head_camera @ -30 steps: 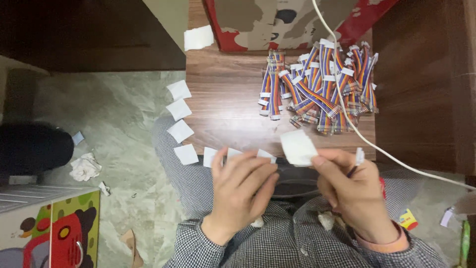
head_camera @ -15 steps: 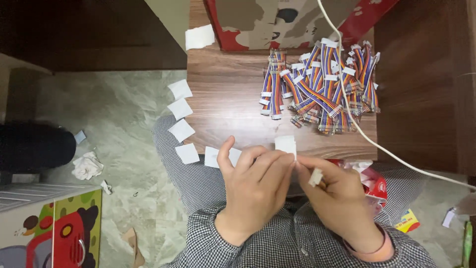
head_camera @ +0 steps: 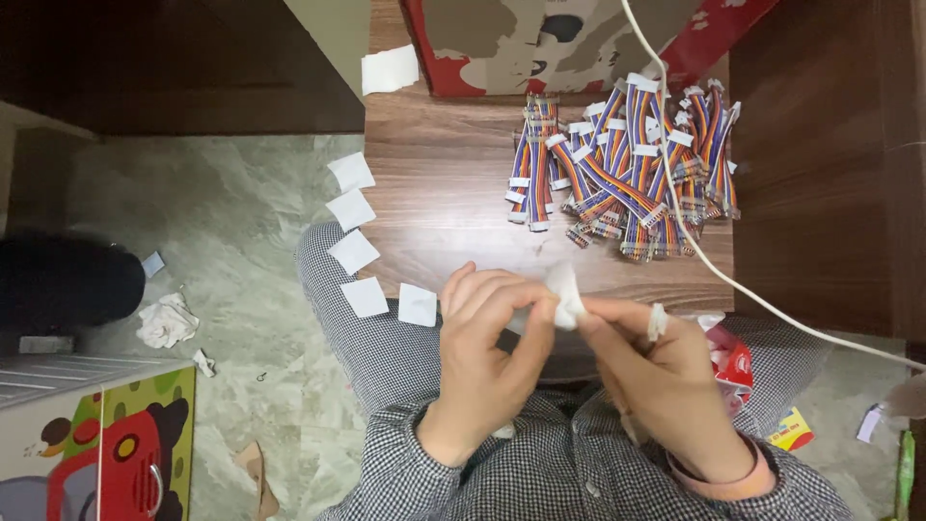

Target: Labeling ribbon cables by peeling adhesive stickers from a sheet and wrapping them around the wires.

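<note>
While hands [head_camera: 579, 357] pinch, soft paper [head_camera: 564, 294] crumples.

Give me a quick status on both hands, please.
Left hand and right hand pinching one white paper square. Ribbon cable pile untouched. Nothing in the way.

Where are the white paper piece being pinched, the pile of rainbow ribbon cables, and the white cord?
white paper piece [head_camera: 564, 292], head view, on its crumpled middle between both hands.
rainbow ribbon cables [head_camera: 622, 178], head view, middle of the pile.
white cord [head_camera: 719, 272], head view, mid-length over the table.
</note>
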